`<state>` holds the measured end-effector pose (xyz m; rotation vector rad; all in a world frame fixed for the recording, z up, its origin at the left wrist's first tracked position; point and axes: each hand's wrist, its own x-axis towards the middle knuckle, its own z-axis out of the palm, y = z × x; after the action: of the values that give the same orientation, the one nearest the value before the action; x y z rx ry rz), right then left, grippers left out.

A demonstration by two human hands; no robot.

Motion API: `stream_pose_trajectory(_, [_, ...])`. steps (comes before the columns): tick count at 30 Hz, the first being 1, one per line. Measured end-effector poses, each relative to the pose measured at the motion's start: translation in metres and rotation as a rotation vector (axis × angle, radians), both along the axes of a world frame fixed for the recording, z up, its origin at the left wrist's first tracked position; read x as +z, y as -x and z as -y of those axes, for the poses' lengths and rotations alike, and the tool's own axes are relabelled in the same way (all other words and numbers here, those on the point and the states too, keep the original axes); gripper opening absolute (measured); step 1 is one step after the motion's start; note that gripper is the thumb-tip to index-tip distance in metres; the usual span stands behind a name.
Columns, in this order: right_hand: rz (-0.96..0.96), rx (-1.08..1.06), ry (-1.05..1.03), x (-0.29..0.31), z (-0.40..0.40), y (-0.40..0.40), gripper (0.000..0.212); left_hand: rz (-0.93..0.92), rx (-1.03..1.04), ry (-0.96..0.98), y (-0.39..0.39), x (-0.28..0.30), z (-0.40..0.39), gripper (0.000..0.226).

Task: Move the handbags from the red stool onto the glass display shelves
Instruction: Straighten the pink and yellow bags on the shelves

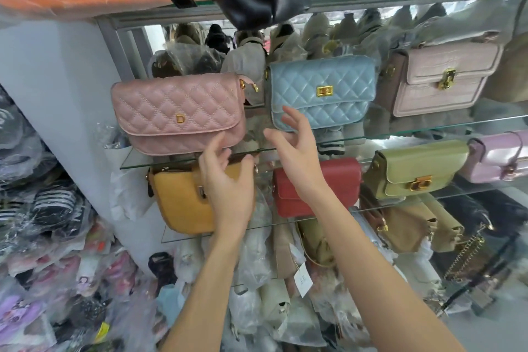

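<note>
Looks to me like we're at the tail end of a placement: the pink quilted bag (178, 114) is standing on the upper glass shelf (328, 140), with its left end past the shelf's corner, and the blue quilted bag (321, 91) is sitting just beside it on the same shelf. My left hand (228, 180) is right under the pink bag's lower right corner, fingers loosely spread, holding nothing; thumb tip may just brush the bag, can't tell. Right hand (294, 148) hovers in front of the blue bag's lower left corner, fingers apart and relaxed, also empty.

The red stool isn't in view, so I can't say how many bags are left on it. Next move, I'd guess, is either nudging these two square or dropping both hands back to fetch another.

The shelf below (285, 223) carries a mustard bag (177, 203), a red bag (343, 180) and an olive green bag (417, 171). Beige croc bag (440, 80) sits to the right of the blue one.
</note>
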<state>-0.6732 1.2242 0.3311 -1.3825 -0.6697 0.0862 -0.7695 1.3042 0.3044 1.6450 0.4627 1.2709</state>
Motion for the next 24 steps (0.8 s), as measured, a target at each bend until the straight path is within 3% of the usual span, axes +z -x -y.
stream_pose_trajectory(4, [-0.008, -0.063, 0.011, -0.002, 0.038, -0.021, 0.055, -0.094, -0.242, 0.0, -0.021, 0.013, 0.026, 0.052])
stream_pose_trajectory(13, [0.018, -0.272, -0.002, 0.006, 0.104, -0.093, 0.068, -0.104, -0.202, -0.067, -0.064, 0.046, 0.041, 0.068])
stream_pose_trajectory(17, [0.037, -0.24, 0.076, 0.016, 0.113, -0.123, 0.091, -0.165, -0.212, -0.044, -0.078, 0.049, 0.035, 0.087])
stream_pose_trajectory(20, [0.013, -0.157, 0.135, 0.026, 0.114, -0.143, 0.103, -0.163, -0.221, -0.065, -0.088, 0.05, 0.028, 0.088])
stream_pose_trajectory(24, [-0.069, 0.007, 0.196, 0.037, 0.113, -0.147, 0.09, -0.144, -0.256, -0.082, -0.093, 0.059, 0.025, 0.083])
